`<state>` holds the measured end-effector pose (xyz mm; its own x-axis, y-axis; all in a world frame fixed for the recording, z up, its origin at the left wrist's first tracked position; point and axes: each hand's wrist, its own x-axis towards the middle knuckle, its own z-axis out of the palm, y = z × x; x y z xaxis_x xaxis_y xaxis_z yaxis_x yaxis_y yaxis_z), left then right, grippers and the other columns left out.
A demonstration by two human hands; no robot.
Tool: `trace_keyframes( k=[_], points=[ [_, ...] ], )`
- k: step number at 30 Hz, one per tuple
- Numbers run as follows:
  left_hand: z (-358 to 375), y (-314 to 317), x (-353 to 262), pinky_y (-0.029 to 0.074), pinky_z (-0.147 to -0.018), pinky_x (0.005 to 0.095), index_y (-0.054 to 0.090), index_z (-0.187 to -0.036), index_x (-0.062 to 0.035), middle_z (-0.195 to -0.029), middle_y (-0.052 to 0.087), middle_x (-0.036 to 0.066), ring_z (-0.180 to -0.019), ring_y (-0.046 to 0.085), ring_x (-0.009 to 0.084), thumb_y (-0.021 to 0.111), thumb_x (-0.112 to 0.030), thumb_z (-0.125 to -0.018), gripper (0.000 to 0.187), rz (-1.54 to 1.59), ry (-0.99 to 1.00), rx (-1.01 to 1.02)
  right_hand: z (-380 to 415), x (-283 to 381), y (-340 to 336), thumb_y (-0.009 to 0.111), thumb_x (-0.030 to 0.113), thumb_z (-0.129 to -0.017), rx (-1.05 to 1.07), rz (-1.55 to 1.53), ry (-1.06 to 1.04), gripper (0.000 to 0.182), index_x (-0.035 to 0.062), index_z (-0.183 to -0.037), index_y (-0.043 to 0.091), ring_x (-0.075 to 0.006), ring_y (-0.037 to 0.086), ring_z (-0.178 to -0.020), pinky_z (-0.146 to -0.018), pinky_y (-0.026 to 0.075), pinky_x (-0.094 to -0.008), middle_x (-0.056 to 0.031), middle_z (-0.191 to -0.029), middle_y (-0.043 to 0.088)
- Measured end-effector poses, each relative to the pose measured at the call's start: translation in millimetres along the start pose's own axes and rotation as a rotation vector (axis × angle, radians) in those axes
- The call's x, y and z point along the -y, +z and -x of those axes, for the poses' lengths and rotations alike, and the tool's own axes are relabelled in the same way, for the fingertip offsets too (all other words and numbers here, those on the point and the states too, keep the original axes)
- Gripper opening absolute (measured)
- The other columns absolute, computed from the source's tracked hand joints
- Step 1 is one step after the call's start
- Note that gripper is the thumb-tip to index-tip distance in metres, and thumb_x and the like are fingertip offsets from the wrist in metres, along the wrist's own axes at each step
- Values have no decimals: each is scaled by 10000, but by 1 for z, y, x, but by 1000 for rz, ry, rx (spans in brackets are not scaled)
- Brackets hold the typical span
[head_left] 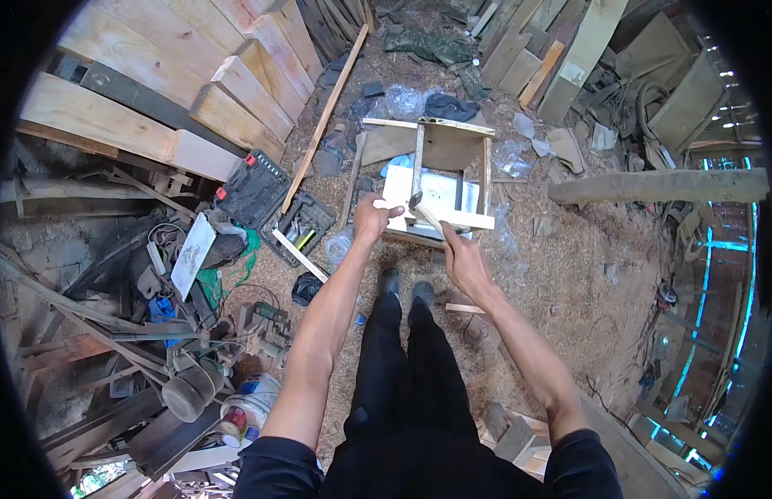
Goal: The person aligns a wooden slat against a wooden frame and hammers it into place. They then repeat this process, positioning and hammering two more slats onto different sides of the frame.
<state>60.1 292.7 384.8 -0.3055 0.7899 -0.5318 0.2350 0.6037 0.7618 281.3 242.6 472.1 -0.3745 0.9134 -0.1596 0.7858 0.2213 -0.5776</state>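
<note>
My right hand (pixel 467 264) is closed around the light handle of a hammer (pixel 430 218). The hammer's dark head is over the near side of a wooden frame (pixel 486 179), close to a pale wooden strip (pixel 469 219). At the left end of that strip, my left hand (pixel 373 220) is closed on it, thumb pointing toward the hammer head. The frame is box-like, with a middle bar (pixel 418 158) and panels inside. Whether the hammer head touches the strip cannot be made out.
Left of the frame lies an open tool case (pixel 298 229) with a long wooden batten (pixel 328 116) beside it. Thick planks (pixel 153 41) lean at upper left. A beam (pixel 652 185) juts in from the right. Plastic bags (pixel 402 101) and wood shavings cover the ground.
</note>
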Motion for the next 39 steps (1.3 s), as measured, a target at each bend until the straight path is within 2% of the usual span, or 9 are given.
trace_keyframes(
  k=[3,6,13,16,22,25,31,34,39],
  points=[
    [-9,9,18,481,-696,330,631,-971,18,-830,679,110,-763,622,196,899,-221,-606,512,-1,63,-31,0,16,-8,485,67,-912,-240,-191,-85,446,39,-1355,441,-475,624,-718,-640,524,-518,-321,-832,620],
    [-4,2,6,479,-692,326,626,-958,23,-807,669,102,-748,613,189,893,-221,-615,498,18,42,-31,3,9,-3,486,53,-909,44,-32,82,448,31,-1354,441,-484,618,-754,-650,510,-523,-320,-851,619],
    [3,2,2,515,-702,345,652,-1016,16,-873,706,157,-704,675,227,900,-275,-592,571,-5,37,-26,-1,32,-21,494,53,-907,-262,-196,-59,436,26,-1341,451,-489,606,-746,-678,497,-530,-309,-852,617],
    [1,-2,1,502,-732,346,634,-1049,28,-894,690,148,-777,656,230,898,-264,-601,596,-34,25,-3,2,12,-9,498,56,-911,75,15,100,444,40,-1351,445,-483,608,-752,-668,501,-527,-303,-878,619],
    [-8,7,11,499,-715,342,621,-1059,39,-905,675,129,-787,636,221,893,-227,-617,584,6,11,-8,0,22,-18,503,68,-909,-225,-91,-71,458,45,-1361,430,-469,611,-698,-644,510,-521,-302,-855,616],
    [-11,5,18,502,-668,333,627,-1021,39,-874,675,118,-737,633,205,889,-207,-624,535,-16,38,0,4,8,-1,504,65,-908,-5,4,42,468,50,-1369,422,-469,608,-672,-625,511,-526,-295,-834,614],
    [-15,11,24,490,-643,335,636,-929,27,-799,674,117,-711,629,191,891,-239,-618,482,25,43,-12,8,24,-7,505,36,-900,-249,-127,-50,449,73,-1347,476,-442,616,-682,-588,497,-502,-289,-808,616],
    [-15,9,24,483,-627,336,637,-892,12,-773,669,113,-682,622,182,886,-241,-625,444,6,105,-43,9,16,2,513,46,-901,-23,30,97,470,87,-1366,459,-451,626,-723,-623,507,-499,-289,-846,624],
    [-13,8,21,475,-630,329,632,-894,20,-762,668,101,-669,612,192,886,-238,-620,453,-28,70,-26,8,23,0,514,53,-906,-107,-15,20,475,107,-1374,456,-436,628,-716,-630,509,-494,-286,-864,627]
  ],
)
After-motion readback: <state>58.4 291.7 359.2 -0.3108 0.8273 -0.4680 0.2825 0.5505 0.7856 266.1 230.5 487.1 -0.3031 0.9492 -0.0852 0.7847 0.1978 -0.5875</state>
